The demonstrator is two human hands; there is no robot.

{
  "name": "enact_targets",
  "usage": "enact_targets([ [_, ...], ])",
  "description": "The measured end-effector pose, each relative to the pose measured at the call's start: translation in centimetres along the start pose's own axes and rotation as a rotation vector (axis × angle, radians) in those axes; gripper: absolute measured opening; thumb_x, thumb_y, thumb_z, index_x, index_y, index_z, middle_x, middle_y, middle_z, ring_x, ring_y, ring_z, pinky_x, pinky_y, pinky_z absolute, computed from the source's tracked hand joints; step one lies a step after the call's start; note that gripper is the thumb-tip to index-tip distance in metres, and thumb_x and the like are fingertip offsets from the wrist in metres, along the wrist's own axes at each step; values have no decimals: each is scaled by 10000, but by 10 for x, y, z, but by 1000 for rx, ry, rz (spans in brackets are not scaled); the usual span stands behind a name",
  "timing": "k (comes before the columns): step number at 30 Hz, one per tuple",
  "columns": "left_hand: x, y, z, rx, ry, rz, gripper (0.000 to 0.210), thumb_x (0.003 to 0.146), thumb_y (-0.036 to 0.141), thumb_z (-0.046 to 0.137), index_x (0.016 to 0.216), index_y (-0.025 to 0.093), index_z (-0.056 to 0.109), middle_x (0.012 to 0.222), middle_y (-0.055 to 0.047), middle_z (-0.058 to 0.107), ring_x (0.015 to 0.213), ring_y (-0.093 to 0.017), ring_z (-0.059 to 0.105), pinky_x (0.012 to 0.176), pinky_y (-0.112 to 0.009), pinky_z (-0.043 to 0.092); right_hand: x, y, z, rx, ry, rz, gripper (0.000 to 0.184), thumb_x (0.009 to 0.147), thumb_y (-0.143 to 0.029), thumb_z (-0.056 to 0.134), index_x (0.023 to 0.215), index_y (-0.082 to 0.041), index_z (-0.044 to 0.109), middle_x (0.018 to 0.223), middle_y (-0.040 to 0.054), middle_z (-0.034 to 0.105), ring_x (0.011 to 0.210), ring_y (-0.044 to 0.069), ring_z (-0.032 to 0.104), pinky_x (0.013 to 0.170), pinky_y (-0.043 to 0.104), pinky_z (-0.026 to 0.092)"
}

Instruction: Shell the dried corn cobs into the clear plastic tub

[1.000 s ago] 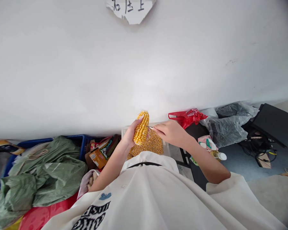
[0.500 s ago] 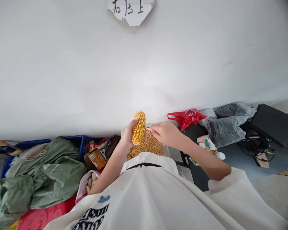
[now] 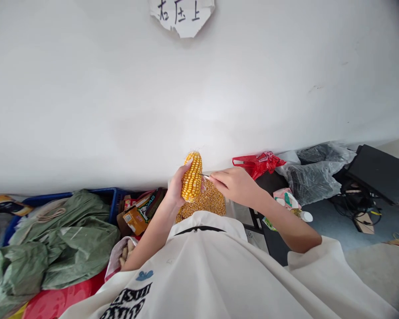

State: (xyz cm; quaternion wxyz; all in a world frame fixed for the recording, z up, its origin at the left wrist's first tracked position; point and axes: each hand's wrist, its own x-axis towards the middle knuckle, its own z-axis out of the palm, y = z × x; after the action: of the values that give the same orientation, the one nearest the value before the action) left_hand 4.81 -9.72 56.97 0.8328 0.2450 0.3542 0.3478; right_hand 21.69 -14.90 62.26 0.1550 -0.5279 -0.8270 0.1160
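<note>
An ear of corn point(image 3: 192, 178), yellow and thick with kernels, stands nearly upright in my left hand point(image 3: 177, 186). The thumb lies along its side and the fingers wrap behind it. My right hand point(image 3: 231, 182) is closed on a thin dark pointed tool point(image 3: 206, 176), whose tip meets the right side of the ear; its handle is hidden in the fingers. Below both hands, loose corn kernels point(image 3: 214, 199) fill a pale, see-through container point(image 3: 231, 208).
A blue crate point(image 3: 115, 201) with green sheeting point(image 3: 76, 230) and small boxes point(image 3: 136, 219) lie to the left. On the right are a red plastic bag point(image 3: 257, 165), clear plastic wrap point(image 3: 319, 177), a white-capped bottle point(image 3: 306, 216) and black cables point(image 3: 349, 206). A white wall point(image 3: 199, 97) rises ahead.
My right hand has shifted slightly right, showing more of the thin tool. The ear has moved and tilted only a little in my left hand.
</note>
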Motion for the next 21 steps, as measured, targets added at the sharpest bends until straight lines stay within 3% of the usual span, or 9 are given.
enact_targets([
  [21,-5,0,-1,10,11,35,407,763,444,552,986,109,609,662,-61,653,550,-194,637,471,-271,499,-1,-5,-4,-31,-21,-11,307,926,-230,376,708,-143,574,602,10,538,545,94,409,563,259,206],
])
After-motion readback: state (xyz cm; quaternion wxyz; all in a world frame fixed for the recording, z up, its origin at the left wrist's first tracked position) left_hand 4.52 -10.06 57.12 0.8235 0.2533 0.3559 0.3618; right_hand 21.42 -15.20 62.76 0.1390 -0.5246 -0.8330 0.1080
